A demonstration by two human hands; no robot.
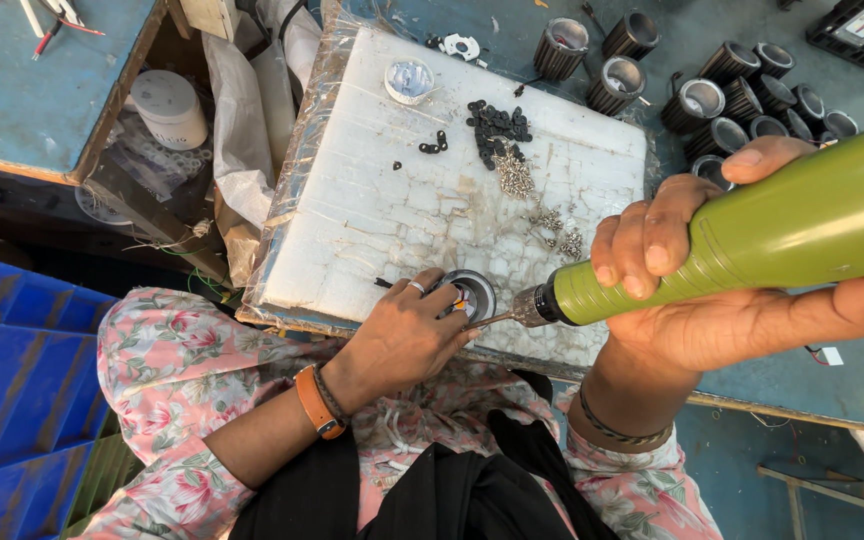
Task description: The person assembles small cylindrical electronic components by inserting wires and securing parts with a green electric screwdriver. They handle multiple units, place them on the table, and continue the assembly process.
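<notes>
Lamp housing (472, 293): round, dark, silver-rimmed; at near edge of white slab (372, 210), pinned under left hand (407, 335). Fingers closed over rim, ring on one finger, orange band at wrist.

Driver (752, 235): green, powered, clasped whole in right hand (712, 300); thumb below, fingers wrapped over barrel. Bit (497, 318) angled down-left, tip at or inside housing mouth; contact with any screw hidden by fingers.

Step, by judgement: fastening a screw into housing, mid-drive or just seating. Next move, by judgement: steady press along bit line, housing kept from turning, bit held square to avoid slipping toward left fingertips.

Supplies on slab: heap of small black parts (497, 130) near far edge; two loose black parts (432, 142) just left of heap; scatter of screws (517, 178) below heap, more (562, 232) toward driver; shallow round tin (409, 80) at far side.

Surface: slab cracked, foam-like, wrapped in clear film, resting on lap and bench edge.

Surroundings: ribbed black housings (742, 90) massed on blue-grey bench (852, 380) beyond slab; white tub (167, 108) in clutter at left, below blue tabletop (32, 80); blue crates (17, 360) at lower left. Floral garment, dark cloth over lap.
</notes>
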